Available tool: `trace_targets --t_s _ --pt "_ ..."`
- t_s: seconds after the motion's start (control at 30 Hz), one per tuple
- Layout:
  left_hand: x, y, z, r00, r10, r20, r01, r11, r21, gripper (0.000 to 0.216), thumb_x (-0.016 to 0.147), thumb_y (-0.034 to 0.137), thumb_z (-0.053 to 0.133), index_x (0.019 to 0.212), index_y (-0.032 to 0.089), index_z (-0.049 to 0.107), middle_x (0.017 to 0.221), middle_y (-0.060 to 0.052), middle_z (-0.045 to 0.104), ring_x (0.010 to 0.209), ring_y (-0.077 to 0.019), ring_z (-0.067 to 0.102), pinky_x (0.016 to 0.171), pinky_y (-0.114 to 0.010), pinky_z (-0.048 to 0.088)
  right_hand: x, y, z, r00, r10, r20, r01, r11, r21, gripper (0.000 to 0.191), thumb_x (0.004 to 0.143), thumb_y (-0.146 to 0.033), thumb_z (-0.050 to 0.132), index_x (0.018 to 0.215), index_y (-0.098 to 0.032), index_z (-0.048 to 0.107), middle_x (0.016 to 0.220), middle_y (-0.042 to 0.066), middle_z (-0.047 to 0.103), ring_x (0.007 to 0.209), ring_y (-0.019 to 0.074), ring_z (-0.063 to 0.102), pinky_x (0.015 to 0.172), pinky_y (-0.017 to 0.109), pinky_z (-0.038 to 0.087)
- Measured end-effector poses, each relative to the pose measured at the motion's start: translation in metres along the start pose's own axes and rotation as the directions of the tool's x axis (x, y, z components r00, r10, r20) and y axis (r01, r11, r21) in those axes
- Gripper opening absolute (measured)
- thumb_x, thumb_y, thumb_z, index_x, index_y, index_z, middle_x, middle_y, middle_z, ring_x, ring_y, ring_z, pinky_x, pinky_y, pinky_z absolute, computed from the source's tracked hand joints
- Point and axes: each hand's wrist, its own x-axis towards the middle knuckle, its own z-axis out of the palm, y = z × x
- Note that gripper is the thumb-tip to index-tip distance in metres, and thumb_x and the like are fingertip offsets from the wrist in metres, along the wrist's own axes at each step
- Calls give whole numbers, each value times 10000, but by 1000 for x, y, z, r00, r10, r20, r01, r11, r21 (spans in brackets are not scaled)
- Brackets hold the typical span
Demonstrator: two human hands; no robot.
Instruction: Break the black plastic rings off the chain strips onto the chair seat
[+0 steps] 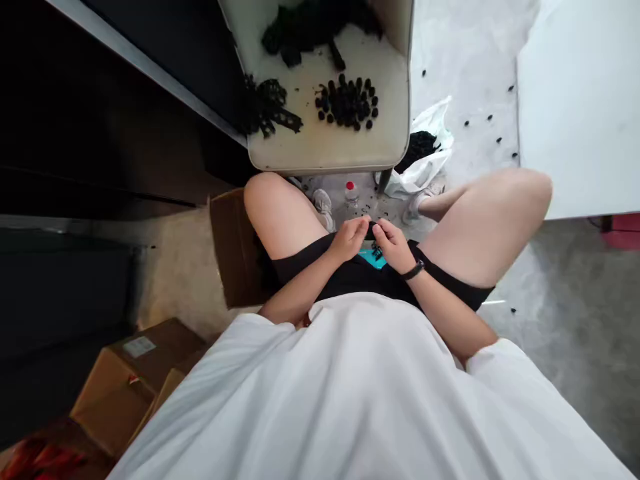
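My left hand point(351, 238) and my right hand point(395, 245) meet over my lap, fingers closed and nearly touching. Between them is a small dark piece, too small to name. A black strip with cutouts point(377, 251) hangs below my right fingers and looks held by that hand. Under it, a turquoise flat thing point(373, 259) lies on my lap. On the cream chair point(330, 157) in front of me sits a cluster of small round black pieces point(347, 101). Black perforated strips point(273, 110) lie to their left, with a larger dark heap point(320, 30) behind.
A white plastic bag point(425, 173) with black bits stands right of the chair. A red-capped bottle point(351, 193) is on the floor between my feet. Cardboard boxes point(135, 373) are at the left, a white table point(580, 113) at the right. Black pieces dot the floor.
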Motion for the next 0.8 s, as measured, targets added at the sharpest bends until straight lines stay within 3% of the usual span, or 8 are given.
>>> trace_targets --t_s 0.13,0.23,0.4,0.67,0.8 --pt "4 -3 -2 995 -22 97 25 999 -29 623 1008 756 504 749 189 517 670 32 438 650 -132 418 649 -303 299 0 -3 -6 999 -6 32 7 999 -39 679 981 -818 515 661 -233 388 631 -35 365 635 142 331 614 318 283" --pt "6 -4 -1 981 -119 153 148 971 -188 662 920 811 604 720 184 532 644 45 409 609 -111 391 594 -278 298 -2 -7 -6 999 7 51 -6 1000 -17 689 970 -813 546 636 -227 405 611 -33 375 622 136 331 602 315 275" --pt "5 -8 5 936 -187 299 321 805 -499 666 851 833 681 725 195 535 583 74 339 498 -81 329 503 -258 264 -7 -15 0 993 115 1 -114 983 147 662 949 -811 586 659 -236 433 581 -45 371 567 125 318 555 306 277" --pt "-8 -11 12 940 -180 288 333 660 -673 640 793 791 786 726 189 576 596 54 386 507 -74 337 506 -260 238 -22 -33 7 994 68 -82 -59 993 106 656 986 -777 567 652 -230 427 595 -34 369 575 125 318 550 305 289" --pt "-11 1 4 944 -245 220 322 553 -768 671 836 811 713 674 201 484 584 43 363 507 -99 382 495 -266 324 -17 -36 6 983 85 -161 -38 961 275 585 1034 -710 553 712 -248 398 583 -44 364 527 128 319 517 301 308"
